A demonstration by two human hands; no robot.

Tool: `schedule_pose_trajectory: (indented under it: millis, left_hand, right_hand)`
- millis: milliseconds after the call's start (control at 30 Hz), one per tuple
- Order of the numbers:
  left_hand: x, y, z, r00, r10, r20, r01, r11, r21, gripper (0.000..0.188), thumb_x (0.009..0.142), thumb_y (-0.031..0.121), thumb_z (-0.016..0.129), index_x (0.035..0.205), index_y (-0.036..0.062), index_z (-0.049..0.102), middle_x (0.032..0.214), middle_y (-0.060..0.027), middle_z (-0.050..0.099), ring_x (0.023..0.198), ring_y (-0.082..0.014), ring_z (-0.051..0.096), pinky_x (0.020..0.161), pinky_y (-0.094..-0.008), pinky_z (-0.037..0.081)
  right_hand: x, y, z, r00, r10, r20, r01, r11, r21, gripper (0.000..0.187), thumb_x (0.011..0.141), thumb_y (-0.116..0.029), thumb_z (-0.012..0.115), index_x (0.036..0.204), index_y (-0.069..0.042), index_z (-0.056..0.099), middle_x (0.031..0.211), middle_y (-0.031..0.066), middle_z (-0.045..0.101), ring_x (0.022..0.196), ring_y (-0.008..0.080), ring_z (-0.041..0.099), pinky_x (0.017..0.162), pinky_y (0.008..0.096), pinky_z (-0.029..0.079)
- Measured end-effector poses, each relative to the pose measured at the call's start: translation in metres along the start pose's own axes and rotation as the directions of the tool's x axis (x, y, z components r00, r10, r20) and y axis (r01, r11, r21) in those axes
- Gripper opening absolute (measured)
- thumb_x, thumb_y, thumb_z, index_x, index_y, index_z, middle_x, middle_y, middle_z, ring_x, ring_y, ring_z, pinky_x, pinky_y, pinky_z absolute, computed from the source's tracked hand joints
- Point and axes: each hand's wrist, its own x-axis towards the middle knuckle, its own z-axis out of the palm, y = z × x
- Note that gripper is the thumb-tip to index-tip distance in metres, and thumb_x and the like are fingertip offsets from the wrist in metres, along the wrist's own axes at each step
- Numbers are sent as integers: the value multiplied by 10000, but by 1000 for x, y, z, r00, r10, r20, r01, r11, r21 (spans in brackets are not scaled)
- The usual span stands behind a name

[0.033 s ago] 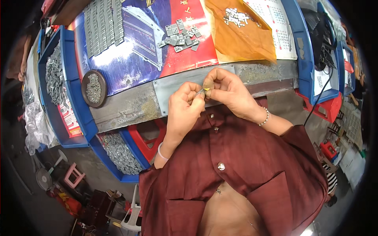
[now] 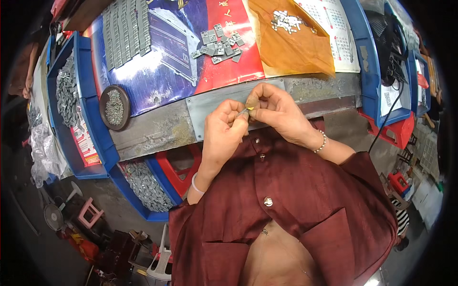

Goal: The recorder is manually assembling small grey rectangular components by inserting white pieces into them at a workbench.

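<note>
Watching through the head camera, I saw both hands together just above the middle of the frame, in front of a smooth grey metal plate set on the bench edge, whose face was pitted and blotched. The left hand had its thumb and forefinger pinched on a small grey piece, thin and hard-edged. The right hand, a beaded bracelet at its wrist, had thumb and forefinger closed on a tiny yellow bit right beside that piece; I could not make out its exact shape. Above the hands, at upper centre, a loose heap of flat, squarish grey pieces lay on a glossy blue and red sheet, and ribbed grey strips lined up at upper left. Toward upper right, small white pieces sat on creased, waxy-looking orange paper. A round dark dish at left held fine silvery bits. Left of it stood a blue plastic tray of jumbled grey parts, and below, a blue bin brimmed with more.
</note>
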Motion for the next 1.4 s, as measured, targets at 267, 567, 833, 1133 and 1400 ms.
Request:
schedule_pose_trajectory:
  millis: [267,567,833,1133,1400]
  left_hand:
    - [-2,6,-2,997,-61,54,70,984,-162,97,909,75,523,924,-17,551,629,-11,570,492,-31,458,459,-174,377]
    - [-5,8,-4,992,-39,117,67,966,-249,155,942,93,518,1010,-44,543,723,-71,626,567,-96,589,534,-200,489]
    - [-8,16,-9,982,-74,172,130,931,-340,213,950,86,498,1110,-54,510,784,-107,649,642,-140,645,601,-233,533]
    - [-4,26,-19,981,-40,192,99,947,-306,366,923,29,467,1275,22,367,765,-99,639,620,-136,633,588,-232,519]
    - [-7,30,-37,986,122,110,-62,896,-439,479,932,42,476,1368,36,278,877,-124,644,683,-137,632,660,-250,520]
  right_hand:
    - [-4,-13,-3,999,1,45,5,993,-114,236,846,42,575,1062,-15,500,999,10,517,875,61,533,777,233,470]
    - [-5,-17,-8,991,-91,101,126,891,-436,196,867,-13,621,1047,1,546,1021,22,529,882,67,513,758,221,452]
    - [1,-31,-4,958,-206,200,285,760,-584,188,824,-27,639,1004,-5,587,970,49,580,814,107,553,721,251,466]
    - [13,-59,12,856,-284,433,517,410,-752,323,737,3,657,1044,-43,566,1012,108,601,877,280,593,757,361,491]
    - [33,-93,40,834,-209,510,543,150,-826,276,714,24,643,967,-56,565,944,111,573,867,321,582,724,384,486]
